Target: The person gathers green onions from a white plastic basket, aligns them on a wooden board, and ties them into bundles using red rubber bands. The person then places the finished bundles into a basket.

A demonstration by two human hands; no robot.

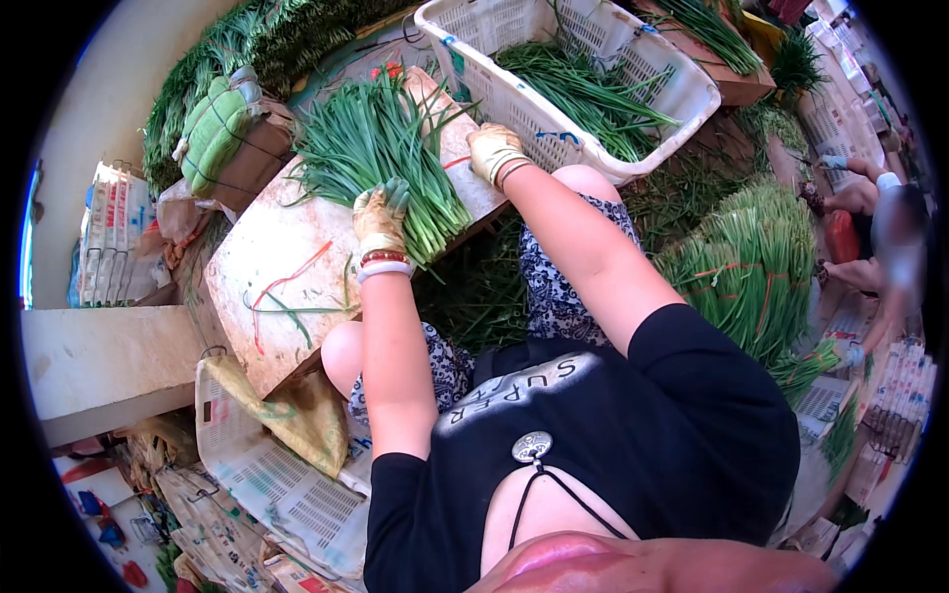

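A loose pile of green Chinese chives (pixel 385 152) lies on a worn, light-coloured board (pixel 278 274), its cut ends towards me. My left hand (pixel 382 211), in a stained glove, rests against the left edge of the pile near the cut ends; whether its fingers grip any stalks is unclear. To the right of the pile my right hand (pixel 495 148), gloved too, is at the board's far right part beside a white plastic crate, with fingers curled and partly hidden. A red tie strip (pixel 285 285) and a few stray leaves lie on the board's left part.
The white crate (pixel 519 85) holds more chives (pixel 586 96). Tied chive bundles (pixel 756 267) stand at right, near another person (pixel 890 222). A wrapped green bundle (pixel 215 137) sits behind the board at left. Another crate (pixel 296 489) with a yellowish sack (pixel 296 415) lies at lower left.
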